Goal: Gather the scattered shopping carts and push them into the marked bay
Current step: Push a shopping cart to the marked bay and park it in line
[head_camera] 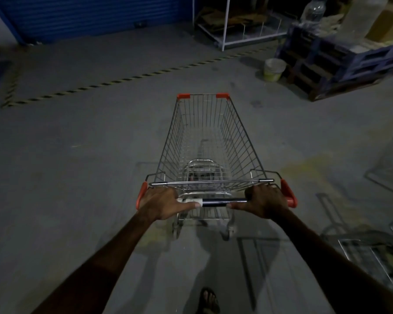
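Because I want to steer squarely, my left hand (160, 201) and right hand (267, 200) wrap curled fingers around the handle (216, 202) ends of the shopping cart (204, 141), short of the striped bay line (114, 81).
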A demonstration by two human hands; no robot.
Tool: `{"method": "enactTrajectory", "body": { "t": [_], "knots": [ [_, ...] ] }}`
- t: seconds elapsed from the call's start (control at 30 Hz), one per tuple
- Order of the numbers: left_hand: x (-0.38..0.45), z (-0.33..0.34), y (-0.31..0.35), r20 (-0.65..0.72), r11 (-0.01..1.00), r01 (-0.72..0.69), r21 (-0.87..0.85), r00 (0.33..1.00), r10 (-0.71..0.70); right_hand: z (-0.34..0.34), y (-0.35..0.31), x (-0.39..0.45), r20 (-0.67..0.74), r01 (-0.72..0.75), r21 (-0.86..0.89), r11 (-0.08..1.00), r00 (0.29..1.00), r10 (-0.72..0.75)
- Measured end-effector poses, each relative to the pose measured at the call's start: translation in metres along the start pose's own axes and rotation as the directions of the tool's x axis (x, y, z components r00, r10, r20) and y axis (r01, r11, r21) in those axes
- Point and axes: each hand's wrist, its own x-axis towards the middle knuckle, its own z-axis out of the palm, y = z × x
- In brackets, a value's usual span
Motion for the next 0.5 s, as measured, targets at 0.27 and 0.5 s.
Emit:
{"method": "enactTrajectory", "body": {
  "t": [0.27,0.5],
  "knots": [
    [0.147,-0.052,0.006,0.031,1.0,0.026,0.003,0.999,-0.026,-0.039,0.055,0.145,-0.01,0.016,0.013,1.0,1.0,-0.016],
    [0.285,-0.1,0.005,0.003,1.0,-0.002,0.002,1.0,0.002,-0.071,0.099,0.279,-0.053,-0.009,0.048,0.999,0.999,0.012]
  ]
}}
